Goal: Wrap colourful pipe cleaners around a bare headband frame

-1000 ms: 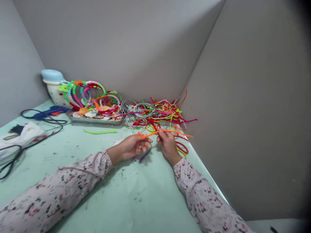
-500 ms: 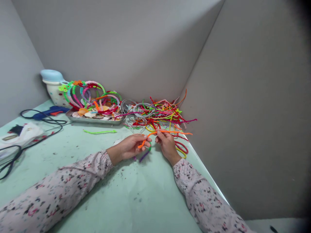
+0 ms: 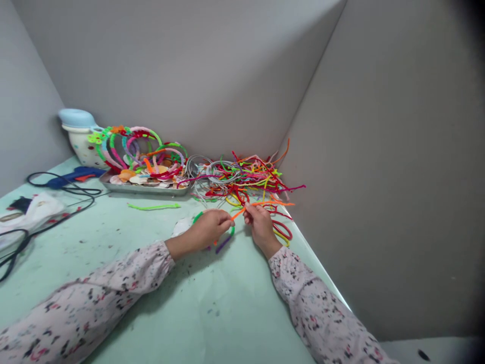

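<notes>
An orange pipe cleaner [image 3: 265, 204] runs between both my hands, just above the pale green table [image 3: 189, 303]. My left hand [image 3: 210, 227] is closed over its left end, fingers curled. My right hand [image 3: 257, 222] pinches the same strand near its middle, and the free end points right over the pile. A green and purple wrapped hoop [image 3: 223, 241] lies on the table under my left hand, partly hidden. Behind my hands sits a tangled pile of coloured pipe cleaners [image 3: 253, 177] in the corner.
A metal tray [image 3: 144, 188] with finished coloured headbands [image 3: 132, 146] stands at the back left, a white and blue pot [image 3: 78, 134] beside it. A loose green pipe cleaner [image 3: 153, 206], a blue glue gun [image 3: 74, 176] with black cord, and grey partition walls [image 3: 379, 151] surround the table.
My left hand has turned over and closed round the orange pipe cleaner's left end, which pointed out straight a second ago. My right hand kept its pinch and shifted slightly.
</notes>
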The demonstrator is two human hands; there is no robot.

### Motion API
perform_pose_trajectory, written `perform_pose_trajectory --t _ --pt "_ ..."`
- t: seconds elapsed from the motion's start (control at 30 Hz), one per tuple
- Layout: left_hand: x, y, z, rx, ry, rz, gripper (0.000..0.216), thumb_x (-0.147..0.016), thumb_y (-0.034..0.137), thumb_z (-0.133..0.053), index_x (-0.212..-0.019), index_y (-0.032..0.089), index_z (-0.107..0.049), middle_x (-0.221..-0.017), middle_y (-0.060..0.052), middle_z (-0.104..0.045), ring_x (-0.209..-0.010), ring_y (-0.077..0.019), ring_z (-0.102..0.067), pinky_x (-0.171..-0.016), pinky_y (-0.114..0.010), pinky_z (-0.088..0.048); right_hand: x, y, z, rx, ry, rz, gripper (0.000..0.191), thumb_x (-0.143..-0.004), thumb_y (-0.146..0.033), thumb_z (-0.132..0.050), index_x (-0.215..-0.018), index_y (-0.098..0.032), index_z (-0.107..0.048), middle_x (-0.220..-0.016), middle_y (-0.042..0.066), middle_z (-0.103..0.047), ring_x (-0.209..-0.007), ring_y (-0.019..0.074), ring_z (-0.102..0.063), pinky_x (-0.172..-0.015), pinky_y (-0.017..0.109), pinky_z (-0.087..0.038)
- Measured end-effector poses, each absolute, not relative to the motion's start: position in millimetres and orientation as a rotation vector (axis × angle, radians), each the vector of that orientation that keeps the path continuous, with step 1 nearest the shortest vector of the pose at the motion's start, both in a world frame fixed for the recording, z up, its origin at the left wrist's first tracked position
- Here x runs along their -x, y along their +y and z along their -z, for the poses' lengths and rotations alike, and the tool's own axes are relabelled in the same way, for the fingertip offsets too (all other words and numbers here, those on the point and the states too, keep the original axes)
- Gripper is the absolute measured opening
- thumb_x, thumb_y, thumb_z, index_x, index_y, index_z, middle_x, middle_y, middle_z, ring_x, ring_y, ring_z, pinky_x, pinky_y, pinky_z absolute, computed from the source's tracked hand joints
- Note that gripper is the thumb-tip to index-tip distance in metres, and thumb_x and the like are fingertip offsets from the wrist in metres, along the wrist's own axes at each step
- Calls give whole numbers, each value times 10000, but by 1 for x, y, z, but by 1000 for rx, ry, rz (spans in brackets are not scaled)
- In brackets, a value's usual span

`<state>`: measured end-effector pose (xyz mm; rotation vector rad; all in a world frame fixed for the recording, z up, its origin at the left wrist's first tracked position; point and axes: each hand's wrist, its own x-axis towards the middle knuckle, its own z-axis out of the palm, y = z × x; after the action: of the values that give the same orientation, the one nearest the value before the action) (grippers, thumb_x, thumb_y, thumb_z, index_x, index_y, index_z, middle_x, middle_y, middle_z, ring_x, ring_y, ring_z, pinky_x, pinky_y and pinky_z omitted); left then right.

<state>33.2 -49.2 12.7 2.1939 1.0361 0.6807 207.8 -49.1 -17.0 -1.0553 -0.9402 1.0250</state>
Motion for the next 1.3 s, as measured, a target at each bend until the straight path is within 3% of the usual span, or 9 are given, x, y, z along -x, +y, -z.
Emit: perform_pose_trajectory --t 0.23,0.4,0.57,0.73,0.83,0.9,1.1,1.3 --pt "-28 -53 -17 -2611 1377 -546 334 -927 367 -386 -909 196 -671 -810 -73 -699 -711 -200 -624 -613 -268 -353 -205 -46 15 1094 -881 -1059 248 -696 -365 -691 -608 -180 -551 -535 -40 -557 -429 62 -442 -402 197 -317" --pt "-27 -50 -14 -2617 1448 -542 345 -921 388 -395 -916 195 -681 -773 -89 -695 -696 -221 -623 -623 -281 -344 -206 -45 15 1099 -865 -1047 253 -686 -378 -695 -612 -184 -551 -534 -43 -551 -430 64 -443 -399 201 -316" --pt "-25 -45 -8 -2347 1248 -792 299 -865 417 -500 -821 194 -694 -685 -61 -657 -605 -177 -537 -581 -260 -299 -210 -45 20 1082 -927 -1027 281 -689 -424 -716 -636 -183 -583 -571 -30 -579 -457 70 -470 -438 202 -354" --pt "-28 -42 -10 -1959 1073 -794 303 -827 424 -529 -732 172 -668 -539 21 -530 -512 -123 -417 -512 -226 -277 -206 -53 19 993 -1079 -1186 350 -727 -493 -682 -907 -192 -670 -690 -3 -623 -509 93 -502 -469 213 -392" --pt "-29 -44 -13 -1710 1023 -724 321 -811 452 -549 -779 154 -661 -476 53 -442 -437 -93 -351 -457 -214 -257 -204 -55 20 972 -1134 -1182 328 -726 -483 -697 -872 -190 -691 -672 -5 -608 -521 96 -499 -487 216 -397" --pt "-28 -46 -14 -1489 908 -700 352 -830 467 -531 -826 137 -654 -492 45 -468 -419 -82 -360 -435 -203 -269 -205 -55 22 960 -1111 -1131 299 -729 -473 -702 -819 -189 -694 -651 -9 -599 -513 92 -490 -486 216 -387" --pt "-23 -44 -12 -904 687 -565 276 -899 269 -444 -906 74 -639 -691 -72 -639 -461 -66 -502 -443 -158 -376 -212 -52 24 935 -1034 -1036 277 -739 -463 -695 -740 -188 -665 -675 -11 -614 -515 81 -497 -496 217 -383" --pt "-24 -42 -9 -864 583 -567 185 -846 182 -529 -903 56 -652 -633 -41 -604 -402 -33 -424 -359 -139 -255 -213 -51 24 954 -1003 -1005 291 -730 -472 -695 -706 -188 -632 -623 -21 -598 -502 83 -500 -488 221 -391"
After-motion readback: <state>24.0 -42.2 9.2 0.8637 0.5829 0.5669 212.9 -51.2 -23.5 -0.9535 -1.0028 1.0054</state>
